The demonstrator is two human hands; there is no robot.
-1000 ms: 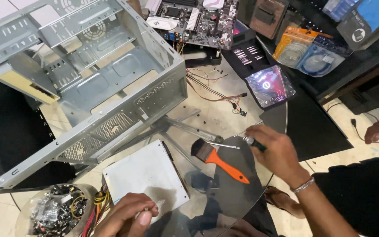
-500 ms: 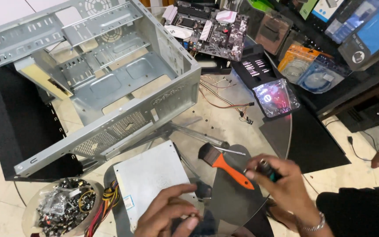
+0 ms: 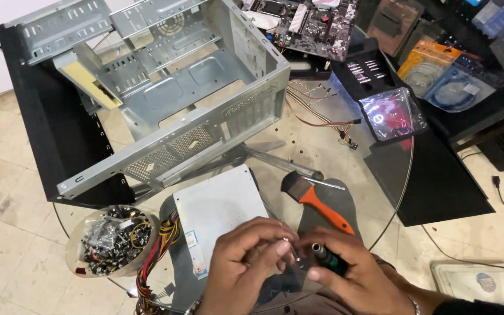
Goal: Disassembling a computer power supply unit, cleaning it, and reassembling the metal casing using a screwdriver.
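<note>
Head view shows both hands meeting low in the frame, over the near edge of the round glass table (image 3: 380,146). The right hand (image 3: 357,274) is closed around a black screwdriver (image 3: 328,259), its tip end turned toward the other hand. The left hand (image 3: 252,256) pinches something small and shiny — it looks like a screw (image 3: 287,240), though it is too small to be sure — between thumb and fingertips, right at the driver's tip. So both grips are tight: one wrapped about the tool's handle, the other a fine pinch on the tiny part.

Judging from this, the step in hand is seating the small piece on the driver's tip; the next move calls for a steady pinch and close alignment, since a slip would drop the part onto the glass.

Just beyond the hands lies a grey power supply (image 3: 220,207) with its bundle of coloured wires (image 3: 158,251) trailing off at the left. Beside it to the right rests a brush with an orange handle (image 3: 316,201). To the left sits a clear bowl of screws and small parts (image 3: 109,239). Farther back stands an open metal computer case (image 3: 170,87) — stripped bare inside — and a motherboard (image 3: 316,23) lies at the table's far edge.
</note>
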